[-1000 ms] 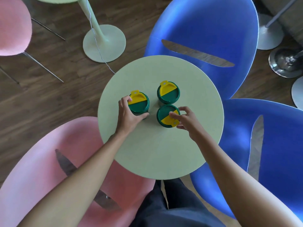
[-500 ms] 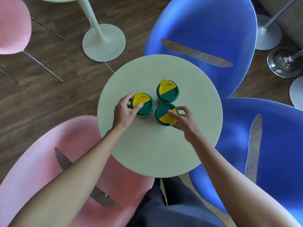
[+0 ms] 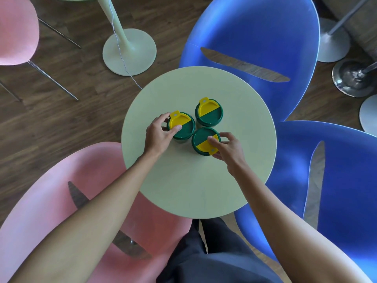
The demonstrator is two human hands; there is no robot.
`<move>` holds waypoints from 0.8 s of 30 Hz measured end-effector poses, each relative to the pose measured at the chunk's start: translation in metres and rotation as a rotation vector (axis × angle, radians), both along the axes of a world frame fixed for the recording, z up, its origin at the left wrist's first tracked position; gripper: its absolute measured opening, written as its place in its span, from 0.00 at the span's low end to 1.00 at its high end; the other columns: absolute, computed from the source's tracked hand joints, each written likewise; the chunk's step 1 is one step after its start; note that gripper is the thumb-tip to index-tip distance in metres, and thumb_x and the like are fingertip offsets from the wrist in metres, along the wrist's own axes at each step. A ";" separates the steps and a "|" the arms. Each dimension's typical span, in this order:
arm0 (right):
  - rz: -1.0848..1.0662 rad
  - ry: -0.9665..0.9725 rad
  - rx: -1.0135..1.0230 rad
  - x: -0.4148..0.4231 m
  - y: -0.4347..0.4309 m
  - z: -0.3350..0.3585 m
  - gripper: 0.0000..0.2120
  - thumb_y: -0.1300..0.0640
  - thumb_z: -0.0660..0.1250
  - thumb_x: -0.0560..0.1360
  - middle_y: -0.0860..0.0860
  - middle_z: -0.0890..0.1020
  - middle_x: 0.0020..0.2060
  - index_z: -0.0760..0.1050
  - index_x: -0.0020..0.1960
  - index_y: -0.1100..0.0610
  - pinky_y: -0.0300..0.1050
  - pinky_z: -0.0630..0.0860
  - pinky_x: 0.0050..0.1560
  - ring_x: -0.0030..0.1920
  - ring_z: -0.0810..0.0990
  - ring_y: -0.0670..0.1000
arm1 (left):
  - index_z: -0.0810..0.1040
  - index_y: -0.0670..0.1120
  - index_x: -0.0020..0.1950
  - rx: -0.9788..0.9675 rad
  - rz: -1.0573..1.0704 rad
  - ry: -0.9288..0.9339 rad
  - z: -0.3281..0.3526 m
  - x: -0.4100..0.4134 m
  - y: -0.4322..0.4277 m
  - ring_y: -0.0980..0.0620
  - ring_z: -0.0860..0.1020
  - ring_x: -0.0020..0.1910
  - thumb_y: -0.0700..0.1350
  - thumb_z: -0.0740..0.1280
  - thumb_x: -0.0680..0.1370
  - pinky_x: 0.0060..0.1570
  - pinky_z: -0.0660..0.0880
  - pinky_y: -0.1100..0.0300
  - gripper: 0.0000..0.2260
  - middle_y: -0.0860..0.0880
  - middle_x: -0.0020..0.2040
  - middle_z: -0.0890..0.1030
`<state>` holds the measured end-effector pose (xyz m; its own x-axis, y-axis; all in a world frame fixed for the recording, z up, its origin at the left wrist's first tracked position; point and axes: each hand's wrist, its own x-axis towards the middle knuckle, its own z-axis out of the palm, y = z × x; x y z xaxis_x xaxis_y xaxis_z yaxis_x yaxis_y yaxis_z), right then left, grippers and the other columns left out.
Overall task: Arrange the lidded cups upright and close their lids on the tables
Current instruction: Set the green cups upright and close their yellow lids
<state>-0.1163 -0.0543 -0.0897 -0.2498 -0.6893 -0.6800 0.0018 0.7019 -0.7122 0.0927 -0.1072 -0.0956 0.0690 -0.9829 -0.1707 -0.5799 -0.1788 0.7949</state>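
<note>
- While seen from above, pink chair [image 3: 51, 201] at the near left, tucked against the round green table [image 3: 183, 190], seat bare.
- Left hand [image 3: 158, 132] curled round the left cup [image 3: 181, 125]: thumb laid on the yellow flap, fingers wrapped over the far rim beside the flap's tab. Likely held so in order to steady the body while the flap is pressed flat, or to turn the cup into line with its neighbours; which of the two cannot be told.
- Standing upright near the table's middle, all three green cups, each showing only its lid, yellow half over green half.
- Back cup [image 3: 209, 112] untouched, flap seemingly shut and flush, tab pointing away; probably finished.
- Right cup [image 3: 206, 140] just beside the other two, close enough to seem touching the left cup, with its yellow half turned toward the person, opposite to the other pair.
- Right hand [image 3: 226, 147] pinching that cup's near-right rim, thumb on the yellow flap, fingers curled down the side. Grip apparently chosen to press the flap closed while keeping the cup from sliding.
- Clustered tightly, perhaps for a neat triangle; risk of nudging a neighbour when either cup is twisted.
- Blue chairs [image 3: 255, 37] behind and to the right of the table, apart from the work.
</note>
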 end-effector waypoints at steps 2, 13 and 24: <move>-0.004 0.010 -0.003 -0.001 0.000 0.000 0.24 0.49 0.75 0.71 0.59 0.83 0.53 0.74 0.63 0.57 0.50 0.84 0.48 0.49 0.85 0.57 | 0.76 0.43 0.68 0.013 -0.015 0.004 0.000 0.002 -0.001 0.58 0.74 0.55 0.47 0.75 0.74 0.53 0.69 0.70 0.24 0.44 0.62 0.81; 0.051 0.077 0.006 -0.003 -0.001 0.001 0.24 0.47 0.73 0.72 0.56 0.82 0.53 0.73 0.63 0.56 0.53 0.82 0.52 0.51 0.83 0.55 | 0.71 0.46 0.71 0.097 -0.077 0.004 -0.005 0.003 0.000 0.48 0.77 0.58 0.49 0.72 0.76 0.54 0.73 0.59 0.25 0.45 0.64 0.77; 0.075 0.259 -0.093 -0.008 0.007 0.014 0.27 0.39 0.68 0.73 0.53 0.82 0.56 0.73 0.65 0.54 0.45 0.75 0.48 0.54 0.80 0.52 | 0.75 0.45 0.64 -0.164 -0.005 -0.155 0.006 -0.002 0.013 0.45 0.75 0.56 0.47 0.67 0.78 0.56 0.74 0.50 0.15 0.45 0.56 0.79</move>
<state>-0.1242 -0.0468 -0.0762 -0.3529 -0.7689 -0.5332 -0.2386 0.6250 -0.7433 0.0905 -0.0943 -0.0896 0.0767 -0.9970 0.0042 -0.6982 -0.0508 0.7141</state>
